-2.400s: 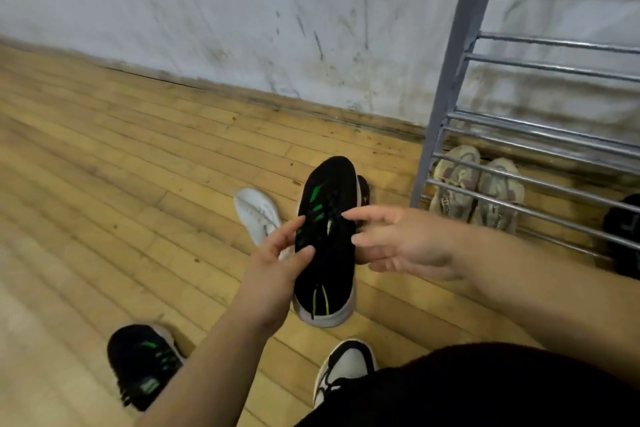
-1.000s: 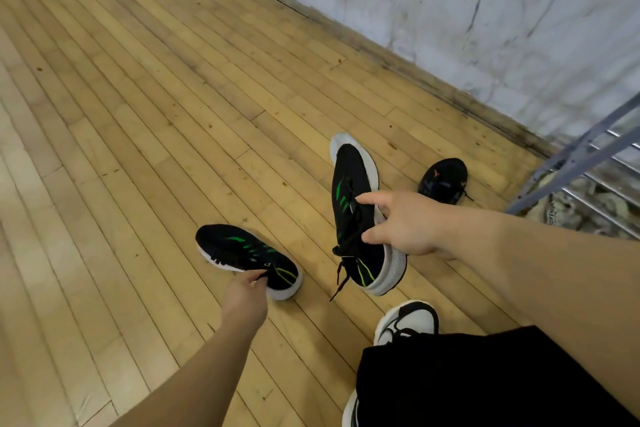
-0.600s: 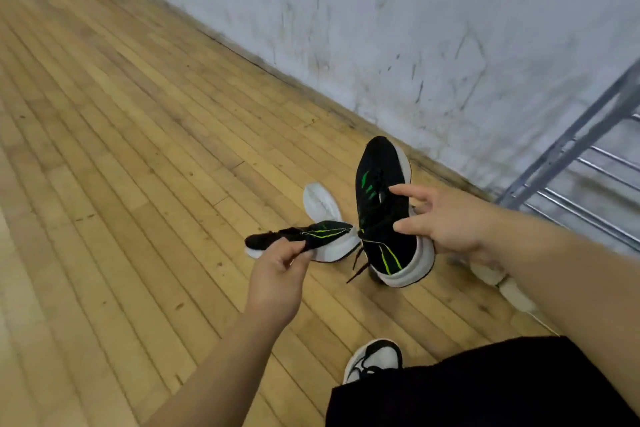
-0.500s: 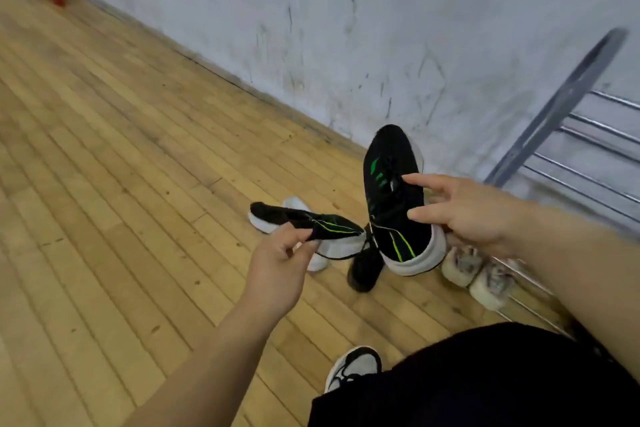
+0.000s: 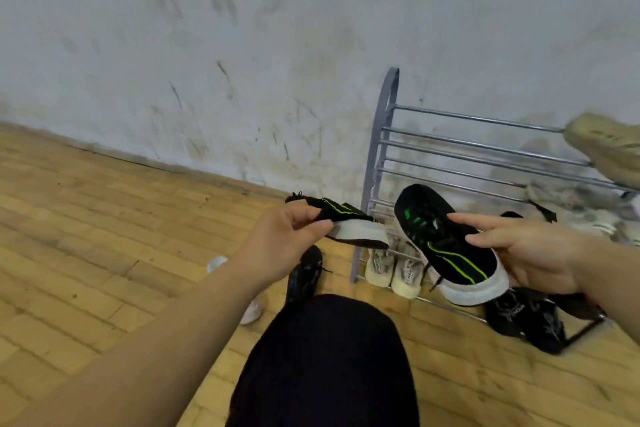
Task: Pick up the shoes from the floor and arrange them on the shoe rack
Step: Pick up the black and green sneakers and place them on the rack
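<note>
The left hand [image 5: 287,239] pinches one black green-striped sneaker [image 5: 346,222] at its heel, sole side-on, while the right hand [image 5: 530,253] cups its mate [image 5: 446,246] from beneath, toe pointing toward the shoe rack [image 5: 381,135] just ahead, nearer the right.

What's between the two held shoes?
Head view: no object. The gap between the left shoe and right shoe shows only the rack bar ends behind, with a beige pair lower down.
</note>
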Action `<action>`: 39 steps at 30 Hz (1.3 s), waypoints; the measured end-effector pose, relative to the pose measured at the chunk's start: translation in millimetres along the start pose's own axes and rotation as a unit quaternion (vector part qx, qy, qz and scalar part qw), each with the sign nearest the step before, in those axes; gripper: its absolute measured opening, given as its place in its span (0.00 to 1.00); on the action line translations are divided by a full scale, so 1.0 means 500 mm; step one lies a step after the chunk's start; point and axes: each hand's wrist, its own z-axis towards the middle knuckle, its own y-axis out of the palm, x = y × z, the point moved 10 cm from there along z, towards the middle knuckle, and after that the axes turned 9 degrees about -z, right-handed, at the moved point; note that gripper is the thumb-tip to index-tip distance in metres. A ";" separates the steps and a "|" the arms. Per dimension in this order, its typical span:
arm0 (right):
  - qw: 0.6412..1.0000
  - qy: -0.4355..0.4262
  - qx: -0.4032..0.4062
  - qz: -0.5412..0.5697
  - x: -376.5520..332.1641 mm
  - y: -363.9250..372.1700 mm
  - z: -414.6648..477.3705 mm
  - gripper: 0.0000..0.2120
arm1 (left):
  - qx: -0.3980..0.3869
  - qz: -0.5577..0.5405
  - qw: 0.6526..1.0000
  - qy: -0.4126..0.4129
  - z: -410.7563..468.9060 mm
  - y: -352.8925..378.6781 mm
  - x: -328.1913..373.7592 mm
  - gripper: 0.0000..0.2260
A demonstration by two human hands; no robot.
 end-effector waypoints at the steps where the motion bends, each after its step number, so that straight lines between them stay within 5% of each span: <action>1: 1.000 0.009 -0.001 -0.003 0.031 -0.011 0.005 0.21 | -0.013 0.021 1.000 -0.009 0.011 0.012 0.009 0.06; 9: 0.994 0.097 -0.036 -0.027 0.191 0.011 0.102 0.26 | -0.080 0.092 0.989 -0.088 0.082 0.027 -0.015 0.05; 22: 0.994 0.001 0.108 0.014 0.211 0.072 0.463 0.31 | -0.053 -0.048 0.988 -0.134 0.125 0.042 -0.318 0.04; 26: 0.992 -0.027 0.125 0.022 0.174 0.068 0.584 0.31 | -0.048 -0.089 0.985 -0.143 0.149 0.057 -0.397 0.11; 30: 0.987 -0.011 0.156 0.031 0.165 0.066 0.649 0.28 | -0.060 -0.079 0.981 -0.168 0.162 0.082 -0.455 0.03; 35: 0.940 -0.038 0.271 -0.202 0.142 0.068 0.547 0.26 | -0.081 -0.095 0.977 -0.171 0.158 0.109 -0.470 0.07; 37: 0.943 -0.085 0.231 -0.225 0.147 0.119 0.471 0.24 | -0.081 -0.109 0.976 -0.169 0.151 0.112 -0.469 0.07; 39: 0.986 -0.048 0.110 -0.116 0.201 0.186 0.417 0.23 | -0.095 -0.125 0.973 -0.168 0.140 0.124 -0.462 0.06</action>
